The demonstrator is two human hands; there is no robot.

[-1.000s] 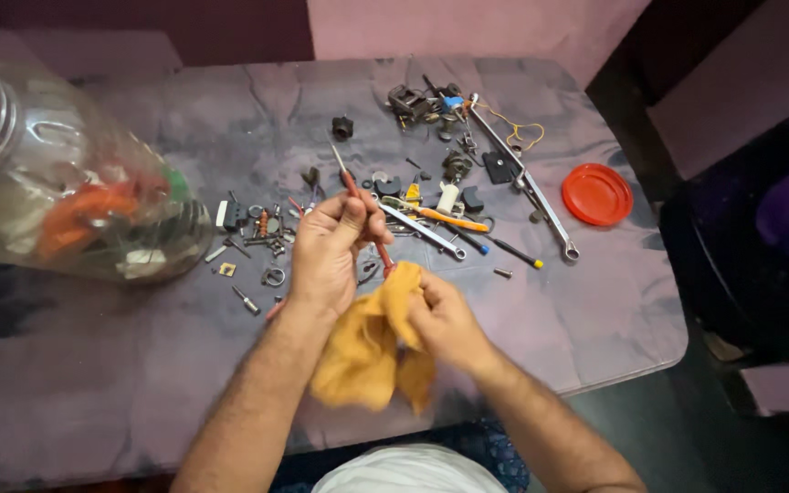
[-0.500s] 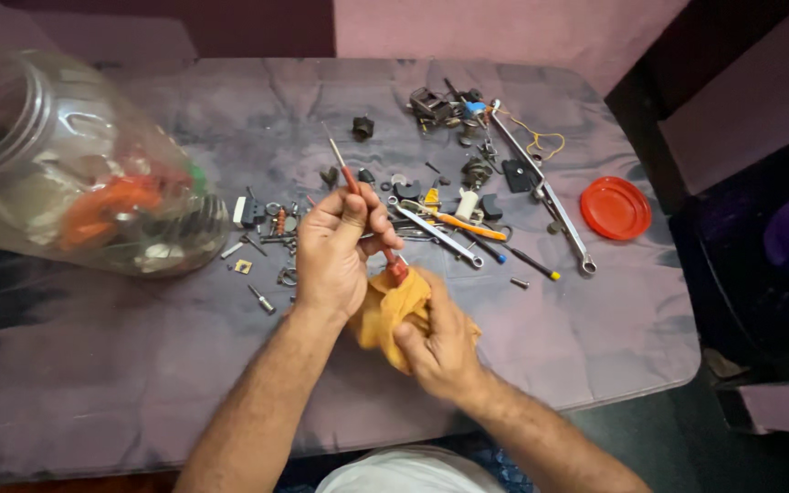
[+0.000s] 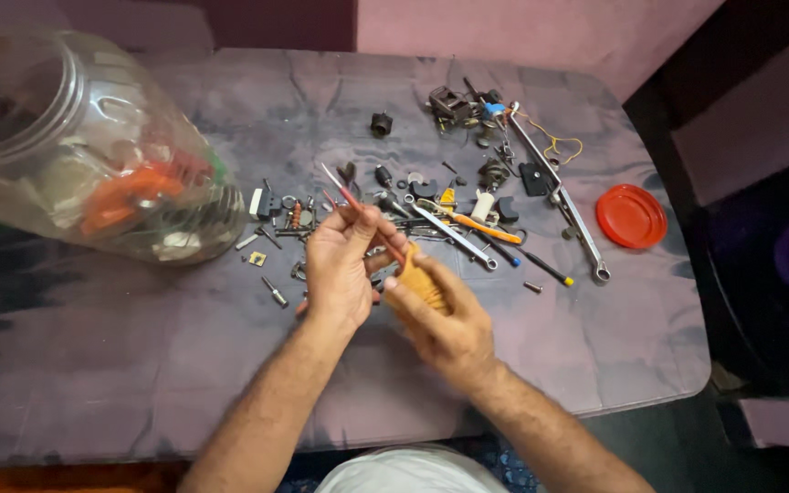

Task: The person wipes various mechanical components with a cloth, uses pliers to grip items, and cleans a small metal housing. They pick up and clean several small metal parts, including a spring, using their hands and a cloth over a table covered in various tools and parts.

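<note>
While both hands meet over the near middle of the table (image 3: 139, 365), the left hand (image 3: 340, 269) is curled around a thin red-handled tool (image 3: 358, 206), fingers closed on its lower part, metal tip sticking up and away to the upper left of the knuckles. Right hand (image 3: 445, 319) is clenched on a bunched yellow-orange cloth (image 3: 420, 281), thumb pressing it against the tool's lower end; cloth sits between the two hands, touching both. Just beyond the fingertips lies a scatter of small hardware: a wrench (image 3: 454, 236), an orange-handled screwdriver (image 3: 486, 226), screws. Well to the right of the right hand, a red lid (image 3: 631, 216). Far left of the left hand, a clear plastic jar (image 3: 84, 146) on its side.
</note>
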